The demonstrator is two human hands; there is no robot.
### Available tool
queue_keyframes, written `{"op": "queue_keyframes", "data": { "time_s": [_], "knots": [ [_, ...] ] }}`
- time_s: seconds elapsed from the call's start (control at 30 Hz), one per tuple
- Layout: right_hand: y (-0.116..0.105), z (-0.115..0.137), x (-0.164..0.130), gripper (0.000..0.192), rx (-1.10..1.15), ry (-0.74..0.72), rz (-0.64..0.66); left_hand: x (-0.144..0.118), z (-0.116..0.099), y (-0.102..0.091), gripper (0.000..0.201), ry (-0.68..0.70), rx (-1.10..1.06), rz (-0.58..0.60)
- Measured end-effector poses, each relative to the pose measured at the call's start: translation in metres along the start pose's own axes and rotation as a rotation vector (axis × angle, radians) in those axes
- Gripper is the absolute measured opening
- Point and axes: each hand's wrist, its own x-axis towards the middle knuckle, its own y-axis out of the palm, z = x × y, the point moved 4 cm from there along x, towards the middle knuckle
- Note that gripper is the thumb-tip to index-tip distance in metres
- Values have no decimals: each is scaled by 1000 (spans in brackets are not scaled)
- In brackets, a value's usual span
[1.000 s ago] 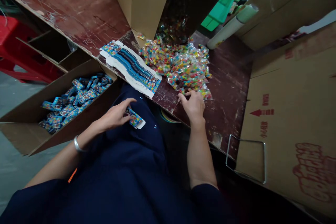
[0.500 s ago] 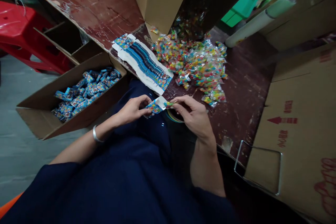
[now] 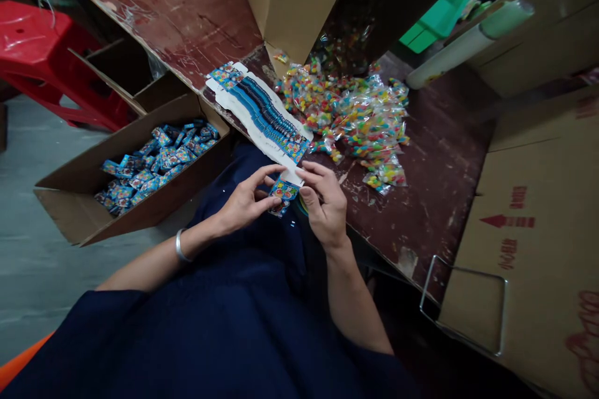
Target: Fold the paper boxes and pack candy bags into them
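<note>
My left hand (image 3: 251,197) is closed on a small blue printed candy box (image 3: 285,192), thumb on its front, above my lap. The box's white end flap (image 3: 292,176) points up toward the table. My right hand (image 3: 324,202) is at that flap, fingers bent against its right edge; no candy packet shows in them. Just beyond lies a fanned row of flat blue box blanks (image 3: 266,113) on the table's edge. To its right is a heap of clear packets of colourful candy (image 3: 358,115).
A carton (image 3: 60,215) of filled-looking blue boxes (image 3: 159,159) stands at the left, by a red stool (image 3: 35,43). On the dark red table (image 3: 435,156) stand a tall carton (image 3: 299,0) and a plastic-film roll (image 3: 463,50). A large carton (image 3: 552,230) and wire handle (image 3: 503,318) are at right.
The candy packet that my right hand held at the box's mouth is out of sight now. My right hand has moved left onto the flap, and the box is tilted more upright.
</note>
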Motion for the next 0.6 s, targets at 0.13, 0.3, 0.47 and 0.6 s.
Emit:
{"op": "queue_keyframes", "data": {
  "time_s": [0.13, 0.3, 0.47, 0.6],
  "knots": [
    [13, -15, -16, 25, 250, 208, -111, -1, 1, 8, 45, -16, -53, 41],
    [24, -15, -21, 15, 199, 140, -128, 1, 9, 11, 42, -20, -92, 20],
    [23, -8, -21, 20, 183, 7, -273, 3, 8, 10, 56, -19, -188, -53],
    [25, -3, -14, 18, 300, 102, -247, 1, 3, 8, 56, 7, -135, -106]
  ]
}}
